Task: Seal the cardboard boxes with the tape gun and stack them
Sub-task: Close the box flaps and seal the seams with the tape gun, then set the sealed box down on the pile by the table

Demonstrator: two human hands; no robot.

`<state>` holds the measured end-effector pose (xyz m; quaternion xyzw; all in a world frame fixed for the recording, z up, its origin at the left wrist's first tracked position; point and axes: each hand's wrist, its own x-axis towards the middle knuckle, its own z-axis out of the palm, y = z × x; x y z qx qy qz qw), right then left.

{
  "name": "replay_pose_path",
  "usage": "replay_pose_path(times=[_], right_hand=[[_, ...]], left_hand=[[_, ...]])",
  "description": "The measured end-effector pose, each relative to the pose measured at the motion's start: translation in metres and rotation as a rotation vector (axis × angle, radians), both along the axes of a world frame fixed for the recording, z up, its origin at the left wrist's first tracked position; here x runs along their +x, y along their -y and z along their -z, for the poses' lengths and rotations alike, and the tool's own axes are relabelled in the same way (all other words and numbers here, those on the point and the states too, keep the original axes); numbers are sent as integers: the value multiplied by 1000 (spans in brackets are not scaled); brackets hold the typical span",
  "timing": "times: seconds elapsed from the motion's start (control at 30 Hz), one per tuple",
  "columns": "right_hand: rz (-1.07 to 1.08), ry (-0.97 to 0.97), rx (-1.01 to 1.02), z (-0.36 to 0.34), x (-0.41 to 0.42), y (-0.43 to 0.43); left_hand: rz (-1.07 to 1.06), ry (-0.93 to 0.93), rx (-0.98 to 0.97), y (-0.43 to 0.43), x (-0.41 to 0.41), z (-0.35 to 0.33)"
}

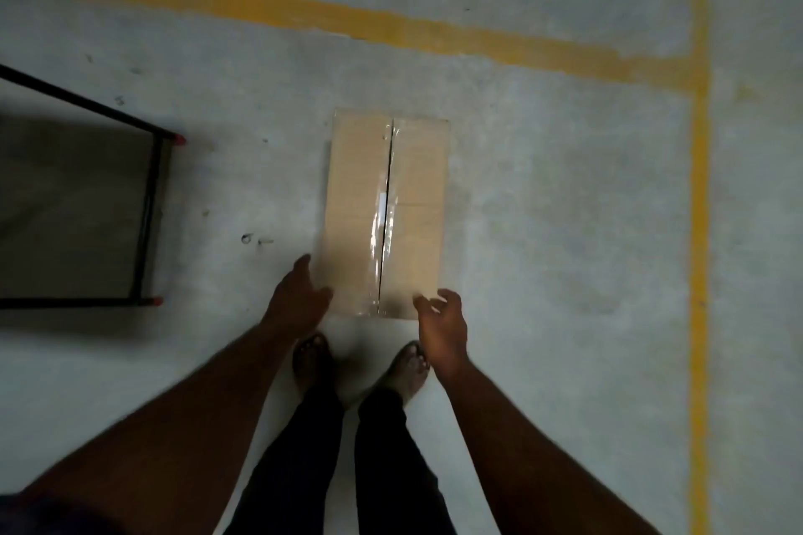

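A long cardboard box (pixel 413 204) lies flat on the grey concrete floor, its centre seam covered by a strip of clear tape (pixel 382 226). My left hand (pixel 300 295) is at the box's near left corner, fingers relaxed and spread, and holds nothing. My right hand (pixel 441 319) hovers at the near right corner with loosely bent fingers, also holding nothing. Whether either hand touches the cardboard is unclear. No tape gun is in view.
A black metal-framed stand (pixel 150 204) with red-tipped feet stands at the left. Yellow painted lines (pixel 699 230) run across the floor behind and to the right of the box. My two feet (pixel 315 356) stand just behind the box.
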<state>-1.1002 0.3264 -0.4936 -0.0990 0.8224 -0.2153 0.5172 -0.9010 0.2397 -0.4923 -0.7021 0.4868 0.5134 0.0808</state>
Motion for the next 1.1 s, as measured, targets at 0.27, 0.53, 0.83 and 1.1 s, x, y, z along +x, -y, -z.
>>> replay_pose_path(times=[0.27, 0.53, 0.83, 1.1], right_hand=[[-155, 7, -159, -195, 33, -27], [-491, -77, -300, -283, 93, -88], [-837, -139, -396, -307, 194, -216], [-1040, -45, -478, -317, 329, -277]], left_hand=[[-149, -143, -174, -75, 3, -208], [-245, -275, -280, -164, 70, -296], [-375, -273, -450, -305, 222, -337], [-715, -338, -396, -420, 310, -331]])
